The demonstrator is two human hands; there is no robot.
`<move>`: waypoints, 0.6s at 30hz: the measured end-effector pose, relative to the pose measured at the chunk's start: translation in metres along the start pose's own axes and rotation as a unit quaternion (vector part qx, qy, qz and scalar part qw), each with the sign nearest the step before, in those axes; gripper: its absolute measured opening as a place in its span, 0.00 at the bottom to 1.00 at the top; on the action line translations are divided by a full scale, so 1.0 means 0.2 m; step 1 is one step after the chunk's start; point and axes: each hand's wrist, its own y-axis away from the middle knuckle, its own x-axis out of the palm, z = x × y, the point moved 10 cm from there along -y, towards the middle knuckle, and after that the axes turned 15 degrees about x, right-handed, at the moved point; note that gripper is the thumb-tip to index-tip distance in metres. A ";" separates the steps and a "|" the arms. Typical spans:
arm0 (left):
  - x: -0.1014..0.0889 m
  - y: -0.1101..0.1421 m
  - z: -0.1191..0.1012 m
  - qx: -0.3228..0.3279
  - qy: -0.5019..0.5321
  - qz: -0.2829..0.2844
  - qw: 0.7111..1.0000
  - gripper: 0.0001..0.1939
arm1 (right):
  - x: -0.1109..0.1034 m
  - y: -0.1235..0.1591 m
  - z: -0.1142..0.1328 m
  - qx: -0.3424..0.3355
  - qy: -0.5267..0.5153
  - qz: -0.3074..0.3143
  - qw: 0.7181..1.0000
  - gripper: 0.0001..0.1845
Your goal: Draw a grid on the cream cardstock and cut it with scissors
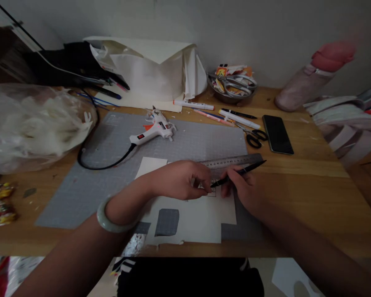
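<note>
A black pen (244, 171) slants through the fingers of my right hand (245, 187), its lower end pointing left toward the paper. My left hand (187, 179) is bent over the white paper (200, 222), thumb and fingertips pinched together close to that end of the pen. What the pinch holds, if anything, is too small to make out. Small drawn lines show on the paper between my hands. A rectangular hole is cut in the sheet lower left. Just beyond my hands lies a metal ruler (235, 161), partly hidden by the left hand.
On the grey cutting mat (111, 140) rests a white glue gun (154, 130) with a black cord. Black-handled scissors (255, 138), markers (239, 119) and a phone (277, 134) lie behind. A metal bowl (231, 97), pink-topped bottle (309, 82) and plastic bag (34, 128) stand around.
</note>
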 end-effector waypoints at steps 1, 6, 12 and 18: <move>0.00 0.00 0.00 0.003 -0.001 0.002 1.000 0.06 | 0.00 -0.01 0.01 0.000 0.005 0.005 1.000 0.21; 0.00 0.00 0.01 -0.008 0.002 0.016 1.000 0.07 | -0.01 -0.05 0.12 -0.034 0.067 0.002 0.997 0.17; 0.02 0.03 0.06 -0.049 0.026 0.021 0.998 0.08 | 0.12 -0.19 0.34 -0.086 0.174 0.003 0.981 0.18; 0.00 0.02 0.05 -0.044 0.004 0.001 0.999 0.06 | 0.40 -0.29 0.32 -0.079 0.252 0.122 0.957 0.17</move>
